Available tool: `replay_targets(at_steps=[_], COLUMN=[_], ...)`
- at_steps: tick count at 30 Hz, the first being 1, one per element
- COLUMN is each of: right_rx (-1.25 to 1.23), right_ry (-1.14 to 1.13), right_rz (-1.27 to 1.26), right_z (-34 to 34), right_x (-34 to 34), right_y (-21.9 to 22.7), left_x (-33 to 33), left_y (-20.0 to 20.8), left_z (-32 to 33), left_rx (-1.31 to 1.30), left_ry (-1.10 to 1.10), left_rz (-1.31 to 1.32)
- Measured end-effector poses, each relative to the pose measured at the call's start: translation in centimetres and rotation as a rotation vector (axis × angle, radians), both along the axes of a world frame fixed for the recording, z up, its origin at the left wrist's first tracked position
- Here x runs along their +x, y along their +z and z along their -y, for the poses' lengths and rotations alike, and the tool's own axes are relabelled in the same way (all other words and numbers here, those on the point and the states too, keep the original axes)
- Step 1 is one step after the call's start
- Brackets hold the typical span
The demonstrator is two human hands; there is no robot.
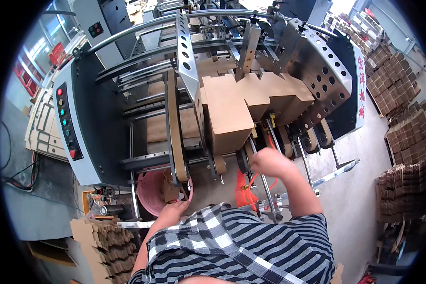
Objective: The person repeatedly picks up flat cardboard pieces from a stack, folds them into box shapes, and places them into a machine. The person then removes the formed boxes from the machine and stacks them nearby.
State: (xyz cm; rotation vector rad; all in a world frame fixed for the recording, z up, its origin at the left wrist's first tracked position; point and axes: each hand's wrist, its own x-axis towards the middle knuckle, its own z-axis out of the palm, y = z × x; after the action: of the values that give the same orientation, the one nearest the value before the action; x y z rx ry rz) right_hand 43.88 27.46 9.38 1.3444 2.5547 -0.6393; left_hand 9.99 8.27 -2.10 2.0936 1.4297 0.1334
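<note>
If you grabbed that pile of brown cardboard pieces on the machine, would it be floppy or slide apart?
The stack of flat cardboard blanks probably feels fairly stiff and light. Its loose sheets already sit fanned, so a push would likely slide them apart. The right hand is just below it.

Grey control panel (66, 124) with a column of coloured buttons at left of machine. Perforated metal guide plates (324, 75) at upper right. Stacks of flat brown cardboard blanks (404, 137) along right wall, more (106, 246) at lower left. Black cables (19, 175) on grey floor (355, 199) at left. Windows (57, 35) at upper left.
</note>
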Motion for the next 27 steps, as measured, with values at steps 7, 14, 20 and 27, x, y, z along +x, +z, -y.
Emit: replay_targets(at_steps=[7,14,20,27], right_rx=[-0.056,-0.077,-0.065,-0.088], right_ry=[0.383,0.560,0.703,0.711], right_rz=[0.037,-0.120,-0.093,-0.140], right_z=[4.0,7.2,9.6,12.5], right_x=[-7.2,-15.0,-17.5,-20.5], right_y=[-1.7,-4.7,-8.5,-10.5], left_x=[-0.3,-0.5,-1.7,-4.9], left_y=[-0.7,1.1,3.7,4.6], left_z=[-0.2,0.8,3.1,7.4], left_rx=[-0.038,0.048,0.111,0.171], left_ry=[0.023,0.067,0.221,0.427], left_rz=[0.033,0.113,0.102,0.076])
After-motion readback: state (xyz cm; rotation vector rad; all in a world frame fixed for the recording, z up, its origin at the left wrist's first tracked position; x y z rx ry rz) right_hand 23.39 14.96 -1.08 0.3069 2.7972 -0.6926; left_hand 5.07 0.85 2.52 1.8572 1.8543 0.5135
